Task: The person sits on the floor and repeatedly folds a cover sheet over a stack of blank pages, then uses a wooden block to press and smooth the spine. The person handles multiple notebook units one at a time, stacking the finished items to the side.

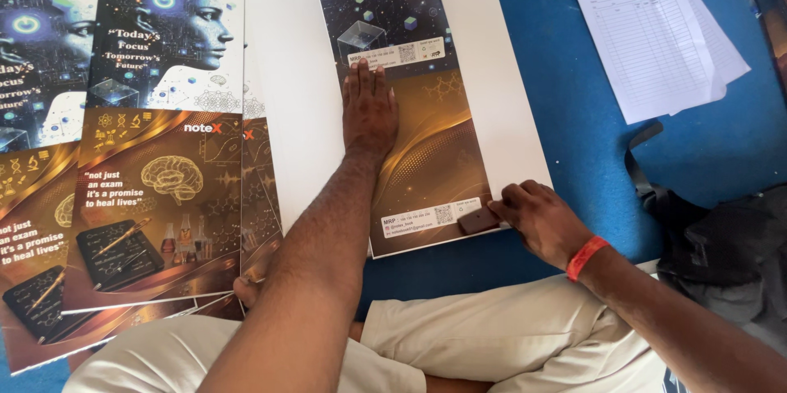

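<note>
Nearest me, my right hand [537, 217] grips a small brown block [478, 220] at the printed cover sheet's [426, 155] five o'clock corner. My left hand [369, 110] presses flat, fingers spread, at center. Finished covers [156, 155] stack at nine o'clock; this sheet looks barely begun.

Left hand [370, 110] flat, palm down, on printed cover sheet [426, 155] lying on blue floor [574, 131]. Right hand [539, 217], red wristband [587, 256], pinches small dark brown block [478, 220] at sheet's near edge. Stack of printed covers [156, 155] to left. White forms [656, 36] upper right. Dark bag [721, 245] beside right forearm.
</note>
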